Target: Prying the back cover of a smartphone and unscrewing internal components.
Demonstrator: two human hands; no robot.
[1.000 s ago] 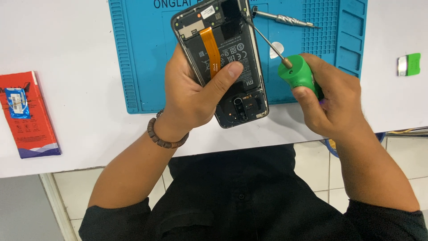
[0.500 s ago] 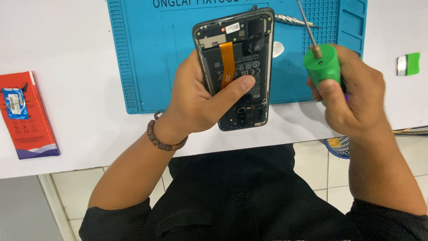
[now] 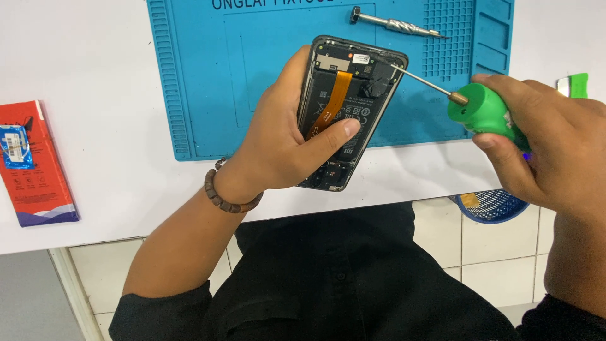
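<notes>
Since the earlier frame the right hand point(image 3: 549, 148) has tipped its green-handled screwdriver point(image 3: 483, 112) from upright to nearly level, so the thin metal shaft now points left with its tip at the upper right corner of the opened black smartphone point(image 3: 350, 107). The left hand point(image 3: 284, 142), wearing a brown bead bracelet point(image 3: 228, 197), is clamped around that phone at frame centre, thumb across its exposed back, above the blue silicone repair mat point(image 3: 240, 76) on the white surface point(image 3: 107, 82). The right hand is closed around the screwdriver handle at right of frame, while a silver metal tool point(image 3: 398, 24) lies on the mat at the top.

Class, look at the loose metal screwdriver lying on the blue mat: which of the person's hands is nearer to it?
Right. The right hand, gripping the green screwdriver, sits just below and right of the loose metal screwdriver. The left hand, holding the opened phone, is farther off, lower left.
</notes>
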